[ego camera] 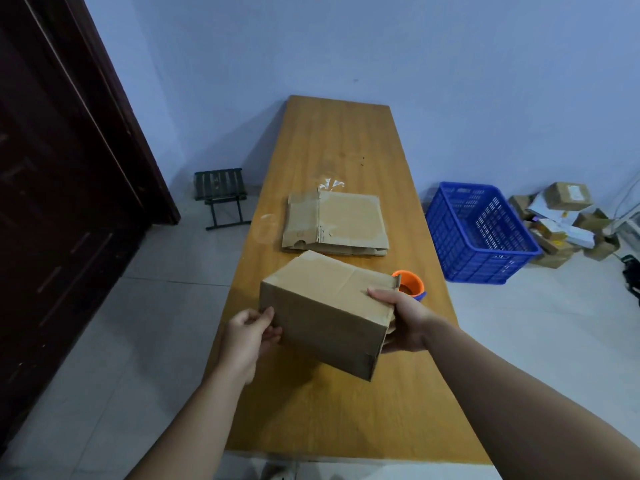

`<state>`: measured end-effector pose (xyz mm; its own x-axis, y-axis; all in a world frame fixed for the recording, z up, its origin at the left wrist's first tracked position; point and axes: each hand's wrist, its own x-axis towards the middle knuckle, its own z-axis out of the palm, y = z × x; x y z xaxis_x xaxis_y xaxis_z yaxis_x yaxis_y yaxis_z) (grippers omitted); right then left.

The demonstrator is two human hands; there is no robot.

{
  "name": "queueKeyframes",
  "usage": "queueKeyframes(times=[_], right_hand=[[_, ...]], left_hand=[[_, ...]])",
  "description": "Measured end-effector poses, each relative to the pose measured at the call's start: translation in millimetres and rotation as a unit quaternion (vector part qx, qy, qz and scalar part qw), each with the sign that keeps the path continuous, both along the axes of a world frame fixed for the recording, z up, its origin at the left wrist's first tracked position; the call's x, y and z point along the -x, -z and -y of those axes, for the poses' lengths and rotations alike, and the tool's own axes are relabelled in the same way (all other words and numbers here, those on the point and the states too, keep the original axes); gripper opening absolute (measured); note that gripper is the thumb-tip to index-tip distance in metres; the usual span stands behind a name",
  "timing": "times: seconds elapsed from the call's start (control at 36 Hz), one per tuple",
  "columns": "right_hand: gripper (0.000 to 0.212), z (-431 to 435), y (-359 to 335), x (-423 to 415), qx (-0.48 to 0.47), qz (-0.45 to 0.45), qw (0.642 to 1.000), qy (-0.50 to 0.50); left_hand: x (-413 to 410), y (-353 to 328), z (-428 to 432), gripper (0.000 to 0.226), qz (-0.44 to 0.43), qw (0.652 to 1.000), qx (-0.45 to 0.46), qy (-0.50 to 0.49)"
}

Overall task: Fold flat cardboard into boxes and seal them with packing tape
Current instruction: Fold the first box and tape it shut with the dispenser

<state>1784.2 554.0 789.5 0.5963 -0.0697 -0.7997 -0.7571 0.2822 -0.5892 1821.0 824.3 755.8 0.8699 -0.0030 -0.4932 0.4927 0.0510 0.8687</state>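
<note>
Gripping the box (pixel 325 306) with 2 hands, tilted just over the table (pixel 346 143): pinching its left end with the left hand (pixel 247 336), thumb on the near face, and clamping its right end with the right hand (pixel 401 320), thumb flat on top, other fingers hidden underneath. Looks empty, so probably light but flimsy and easy to dent. Better to grab at corners and edges than mid-panel.

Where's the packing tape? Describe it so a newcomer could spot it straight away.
Start at the long wooden table. Near its right edge, just behind the folded box held by the left hand and right hand, sits the tape roll. It is the only round orange thing there; the box and flat cardboard are brown.
</note>
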Motion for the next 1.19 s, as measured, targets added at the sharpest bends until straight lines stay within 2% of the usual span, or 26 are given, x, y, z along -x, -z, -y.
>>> queueKeyframes(times=[0.08,0.14,0.22,0.31,0.42,0.5,0.58,0.67,0.75,0.81,0.86,0.97,1.06,1.11,1.19], right_hand=[[0.097,-1.9,2.8,1.6,0.039,0.031,0.999,0.001],[0.096,-4.4,7.9,1.7,0.061,0.068,0.996,-0.002],[0.090,-7.0,13.4,1.5,0.081,0.118,0.990,-0.007],[0.101,-7.2,15.5,1.8,0.104,0.155,0.982,-0.030],[0.110,-12.2,16.8,-2.5,0.146,0.203,0.967,-0.056],[0.126,-15.8,15.3,-7.0,0.195,0.220,0.950,-0.101],[0.129,-19.0,19.4,-6.3,0.227,0.229,0.935,-0.146],[0.128,-23.9,26.9,-0.9,0.272,0.229,0.917,-0.179],[0.117,-24.9,31.4,6.7,0.306,0.246,0.891,-0.227],[0.110,-22.8,34.8,13.0,0.336,0.248,0.869,-0.265],[0.104,-20.9,37.1,17.9,0.362,0.243,0.853,-0.286],[0.094,-15.1,34.7,17.7,0.387,0.246,0.836,-0.301],[0.085,-8.8,34.7,17.3,0.439,0.257,0.797,-0.325],[0.081,-5.4,37.8,19.3,0.459,0.261,0.781,-0.333],[0.083,-1.9,41.6,20.9,0.488,0.247,0.762,-0.346]], left_hand=[[-3.9,2.4,9.7,0.005,-0.070,0.995,0.070,-0.031],[-5.6,4.1,16.5,0.006,-0.088,0.990,0.091,-0.060],[-8.6,7.8,20.0,0.028,-0.123,0.979,0.130,-0.100],[-10.9,12.9,18.3,0.052,-0.175,0.970,0.140,-0.096],[-12.6,22.2,9.4,0.071,-0.212,0.961,0.165,-0.065],[-14.2,31.6,1.0,0.086,-0.241,0.950,0.194,-0.032],[-11.0,41.3,-2.1,0.077,-0.278,0.930,0.235,-0.057],[-6.2,53.9,-4.4,0.050,-0.311,0.905,0.274,-0.092],[-3.4,64.2,-7.8,0.031,-0.305,0.912,0.251,-0.110],[-3.1,68.9,-11.0,0.032,-0.313,0.906,0.242,-0.150],[-3.4,72.2,-12.9,0.033,-0.304,0.919,0.197,-0.153],[-7.0,78.5,-10.4,0.028,-0.242,0.966,0.014,-0.093],[-6.7,79.1,-4.9,0.027,-0.148,0.982,-0.114,-0.009],[-5.7,78.0,-3.1,0.021,-0.088,0.985,-0.145,0.016],[-10.1,71.5,-3.7,0.023,-0.066,0.987,-0.146,0.022]])
